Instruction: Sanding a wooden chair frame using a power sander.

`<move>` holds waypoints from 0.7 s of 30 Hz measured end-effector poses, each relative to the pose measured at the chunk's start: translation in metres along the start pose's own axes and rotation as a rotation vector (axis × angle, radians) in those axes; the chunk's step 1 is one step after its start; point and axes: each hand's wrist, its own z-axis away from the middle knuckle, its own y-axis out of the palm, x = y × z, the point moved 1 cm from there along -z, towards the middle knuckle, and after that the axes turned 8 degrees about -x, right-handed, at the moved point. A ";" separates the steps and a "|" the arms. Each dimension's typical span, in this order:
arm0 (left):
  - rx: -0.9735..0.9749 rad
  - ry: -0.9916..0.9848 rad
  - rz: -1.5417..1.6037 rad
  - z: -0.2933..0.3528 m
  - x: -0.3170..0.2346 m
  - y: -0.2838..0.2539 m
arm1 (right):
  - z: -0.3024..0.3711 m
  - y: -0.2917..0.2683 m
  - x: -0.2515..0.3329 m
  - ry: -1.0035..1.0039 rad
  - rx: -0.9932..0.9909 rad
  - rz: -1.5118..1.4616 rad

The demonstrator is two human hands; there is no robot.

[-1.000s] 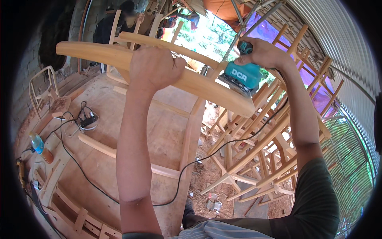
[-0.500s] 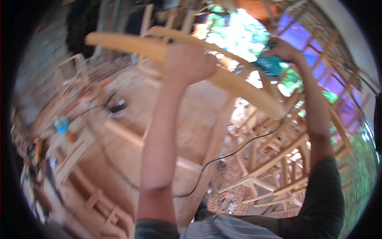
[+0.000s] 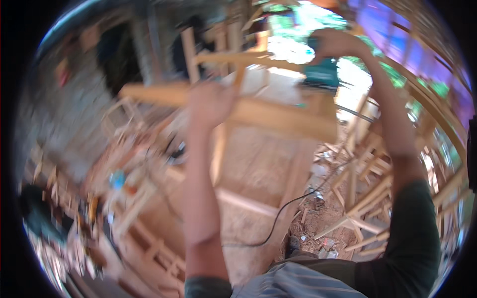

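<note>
My left hand (image 3: 211,103) is closed around the near rail of a pale wooden frame (image 3: 280,118), which looks like part of a chair and is held above the workbench (image 3: 258,164). My right hand (image 3: 340,43) grips the top of a teal power tool that looks like a sander (image 3: 322,75). The tool is at the right end of the frame, against or just above the wood; blur hides whether its underside touches. A far rail of the frame runs behind my left hand toward the tool.
A dark cable (image 3: 276,223) droops across the bench edge. Several wooden chair frames (image 3: 367,213) are piled at the right above a littered floor. A blue-topped container (image 3: 118,180) stands at the left. Someone in dark green (image 3: 42,213) appears at the far left edge.
The wooden frame has turned from slanting down rightward to nearly level. My right hand has shifted left with the power tool, now upright at the frame's right end. The whole view has swung.
</note>
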 end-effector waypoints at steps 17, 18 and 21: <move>-0.108 -0.011 -0.031 0.022 0.019 0.017 | -0.041 0.040 -0.075 -0.561 -0.161 -0.312; -0.086 0.065 -0.091 0.011 0.012 0.013 | -0.047 0.040 -0.090 -0.642 -0.117 -0.424; -0.059 0.050 -0.187 0.005 0.010 -0.004 | -0.055 0.048 -0.083 -0.621 -0.089 -0.742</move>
